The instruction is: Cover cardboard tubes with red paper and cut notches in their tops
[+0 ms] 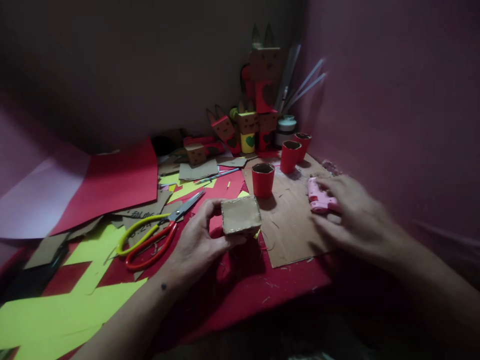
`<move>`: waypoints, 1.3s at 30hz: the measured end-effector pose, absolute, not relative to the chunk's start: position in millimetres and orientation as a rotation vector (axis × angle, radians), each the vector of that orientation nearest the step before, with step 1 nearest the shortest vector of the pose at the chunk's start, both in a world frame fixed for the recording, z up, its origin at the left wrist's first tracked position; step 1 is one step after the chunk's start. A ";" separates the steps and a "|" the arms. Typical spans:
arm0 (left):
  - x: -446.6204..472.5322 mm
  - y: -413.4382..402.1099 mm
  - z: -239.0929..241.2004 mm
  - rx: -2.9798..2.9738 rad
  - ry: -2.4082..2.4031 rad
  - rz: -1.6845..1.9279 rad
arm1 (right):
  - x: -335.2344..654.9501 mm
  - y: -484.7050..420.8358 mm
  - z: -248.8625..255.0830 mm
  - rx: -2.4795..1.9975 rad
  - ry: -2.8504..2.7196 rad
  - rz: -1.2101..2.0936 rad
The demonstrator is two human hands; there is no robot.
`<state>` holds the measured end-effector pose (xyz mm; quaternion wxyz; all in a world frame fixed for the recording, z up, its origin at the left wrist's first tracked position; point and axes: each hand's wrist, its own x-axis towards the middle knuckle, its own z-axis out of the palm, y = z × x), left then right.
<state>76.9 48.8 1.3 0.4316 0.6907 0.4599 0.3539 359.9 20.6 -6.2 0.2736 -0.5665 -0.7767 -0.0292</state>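
My left hand [202,235] grips a small cardboard box [242,215] between thumb and fingers, its flat face turned up toward me. At the right, my right hand [347,212] has its fingers around a pink glue gun [318,197], just above the cardboard sheet [288,235]. Part of the glue gun is hidden by the hand. Behind the box stands a red paper cup [263,181], with another red cup [290,157] and a third red cup [303,146] farther back along the sheet.
Scissors [161,230] with yellow and red handles lie left of my left hand. Yellow paper [67,315], red paper [112,182] and cardboard scraps cover the table's left side. Several cardboard animal figures [247,125] and a lidded jar [286,127] stand at the back, near the walls.
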 end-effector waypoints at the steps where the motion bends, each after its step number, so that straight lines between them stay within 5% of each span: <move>1: 76.9 49.2 0.0 1.696 1.132 0.887 | 346.7 19.1 -5.8 -1.410 -2.086 0.223; 4: 77.4 48.5 -3.7 1.624 1.101 0.898 | 310.5 22.8 -9.2 -1.230 -2.025 0.760; 8: 78.7 46.5 -6.6 1.619 1.072 0.902 | 288.5 33.5 -9.9 -1.125 -1.875 0.948; 39: 71.9 54.5 -3.8 1.642 1.122 0.897 | 319.9 34.0 -17.2 -1.421 -1.811 0.595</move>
